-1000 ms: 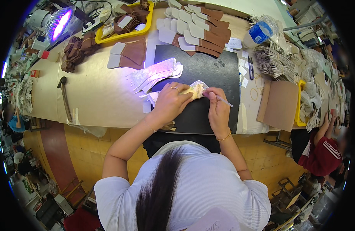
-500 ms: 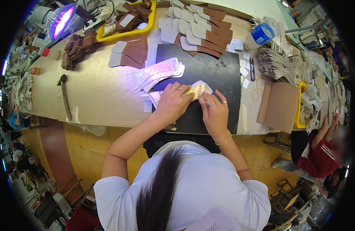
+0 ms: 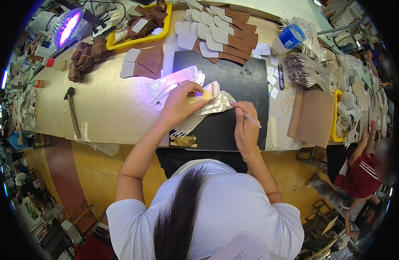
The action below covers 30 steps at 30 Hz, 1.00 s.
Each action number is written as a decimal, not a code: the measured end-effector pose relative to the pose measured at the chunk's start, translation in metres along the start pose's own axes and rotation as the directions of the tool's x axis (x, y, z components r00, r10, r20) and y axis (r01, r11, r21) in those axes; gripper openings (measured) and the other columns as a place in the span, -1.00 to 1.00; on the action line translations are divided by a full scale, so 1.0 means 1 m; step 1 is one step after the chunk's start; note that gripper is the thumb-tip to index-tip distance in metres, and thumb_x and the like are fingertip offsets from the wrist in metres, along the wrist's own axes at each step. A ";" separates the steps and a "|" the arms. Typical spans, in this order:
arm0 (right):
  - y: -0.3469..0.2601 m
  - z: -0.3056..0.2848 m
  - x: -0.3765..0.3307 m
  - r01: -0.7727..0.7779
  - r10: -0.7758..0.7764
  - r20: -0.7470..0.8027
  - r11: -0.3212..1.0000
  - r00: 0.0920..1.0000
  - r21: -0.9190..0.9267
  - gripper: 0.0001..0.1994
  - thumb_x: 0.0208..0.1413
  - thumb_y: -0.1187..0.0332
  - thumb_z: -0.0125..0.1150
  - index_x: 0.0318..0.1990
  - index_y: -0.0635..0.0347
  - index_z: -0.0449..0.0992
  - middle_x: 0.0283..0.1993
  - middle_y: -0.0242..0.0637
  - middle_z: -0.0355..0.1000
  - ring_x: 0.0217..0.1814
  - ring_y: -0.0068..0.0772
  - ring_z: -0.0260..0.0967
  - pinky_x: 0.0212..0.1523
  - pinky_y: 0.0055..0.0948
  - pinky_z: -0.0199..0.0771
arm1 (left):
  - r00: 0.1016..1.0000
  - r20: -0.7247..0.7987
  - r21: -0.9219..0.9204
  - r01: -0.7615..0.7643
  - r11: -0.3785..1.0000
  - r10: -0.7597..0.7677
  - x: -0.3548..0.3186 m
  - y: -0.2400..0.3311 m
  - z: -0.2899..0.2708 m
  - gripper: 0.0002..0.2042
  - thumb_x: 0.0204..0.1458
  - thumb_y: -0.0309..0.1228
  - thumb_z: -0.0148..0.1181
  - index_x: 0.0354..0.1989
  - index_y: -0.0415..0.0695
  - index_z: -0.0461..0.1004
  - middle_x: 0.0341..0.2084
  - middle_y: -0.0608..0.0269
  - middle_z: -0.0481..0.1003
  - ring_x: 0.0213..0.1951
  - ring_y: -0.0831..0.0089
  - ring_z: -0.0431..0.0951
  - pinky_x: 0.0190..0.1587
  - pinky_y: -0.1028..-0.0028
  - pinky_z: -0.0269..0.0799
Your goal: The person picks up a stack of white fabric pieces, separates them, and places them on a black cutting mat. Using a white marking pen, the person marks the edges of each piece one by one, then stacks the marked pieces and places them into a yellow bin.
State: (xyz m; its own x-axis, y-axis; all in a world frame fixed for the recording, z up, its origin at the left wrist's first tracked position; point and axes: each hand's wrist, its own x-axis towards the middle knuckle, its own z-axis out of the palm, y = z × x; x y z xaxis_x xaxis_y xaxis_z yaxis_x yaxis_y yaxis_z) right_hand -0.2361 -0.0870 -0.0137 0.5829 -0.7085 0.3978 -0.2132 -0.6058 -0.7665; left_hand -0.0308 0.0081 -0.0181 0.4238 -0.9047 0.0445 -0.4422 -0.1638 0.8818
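Observation:
My left hand [image 3: 180,104] is closed around a small yellowish flat piece [image 3: 211,91], thumb and fingertips at its edges. Beneath it, a fanned stack of silvery-white fringed pieces [image 3: 199,116] lies on the black mat [image 3: 245,82]. A slim whitish pen-like stick [image 3: 253,121] is pinched in my right hand [image 3: 247,128], beside the stack's right end. The tip of the stick is partly hidden by my fingers. More pale fringed pieces [image 3: 171,82] rest just beyond my left hand, lit violet.
Brown-and-grey leather pieces [image 3: 225,37] fan out at the back. A yellow tray [image 3: 138,39] and a lit lamp [image 3: 67,28] stand back left; a hammer [image 3: 72,110] lies left. At right are a bottle [image 3: 288,39], snips [image 3: 281,76], a cardboard piece [image 3: 311,117] and a seated person [image 3: 366,169].
My left hand has shifted left and raised the yellowish piece a little, baring the silvery stack. My right hand has moved slightly right and down; the stick now shows clearly.

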 end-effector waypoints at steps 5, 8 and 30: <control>0.001 0.011 -0.003 -0.030 0.023 0.052 0.991 0.998 0.131 -0.89 0.31 0.41 0.16 -0.09 0.19 0.54 -0.14 -0.16 0.51 -0.09 -0.08 0.47 0.03 -0.23 0.43 | 0.983 -0.017 -0.134 0.179 0.975 -0.183 0.002 0.002 -0.029 -0.73 -0.04 -0.45 0.48 -0.17 -0.17 0.57 -0.20 0.35 0.56 -0.19 0.54 0.53 -0.10 0.50 0.48; 0.002 0.019 -0.003 0.017 -0.030 0.085 0.989 0.996 0.144 -0.86 0.29 0.43 0.17 -0.05 0.17 0.54 -0.09 -0.14 0.50 -0.05 -0.04 0.46 0.03 -0.21 0.44 | 0.996 -0.061 0.035 0.071 0.997 -0.069 0.001 0.008 -0.059 -0.77 -0.03 -0.45 0.47 -0.21 -0.16 0.58 -0.19 0.35 0.57 -0.18 0.56 0.52 -0.12 0.48 0.47; 0.010 0.019 -0.003 -0.078 0.066 0.060 0.969 0.996 0.234 -0.75 0.47 0.37 -0.10 0.00 0.34 0.47 -0.01 -0.11 0.38 -0.03 -0.29 0.49 0.04 -0.40 0.52 | 0.980 -0.001 0.244 -0.195 0.950 0.201 -0.021 -0.005 0.018 -0.83 -0.02 -0.38 0.42 -0.28 -0.17 0.68 -0.21 0.13 0.58 -0.18 0.14 0.59 -0.10 0.25 0.51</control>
State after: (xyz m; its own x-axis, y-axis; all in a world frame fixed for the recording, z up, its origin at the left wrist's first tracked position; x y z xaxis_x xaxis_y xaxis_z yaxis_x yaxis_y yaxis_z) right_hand -0.2252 -0.0847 -0.0318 0.6135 -0.7240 0.3154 -0.0688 -0.4469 -0.8920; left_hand -0.0517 0.0207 -0.0315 0.3268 -0.9189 0.2210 -0.6953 -0.0754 0.7147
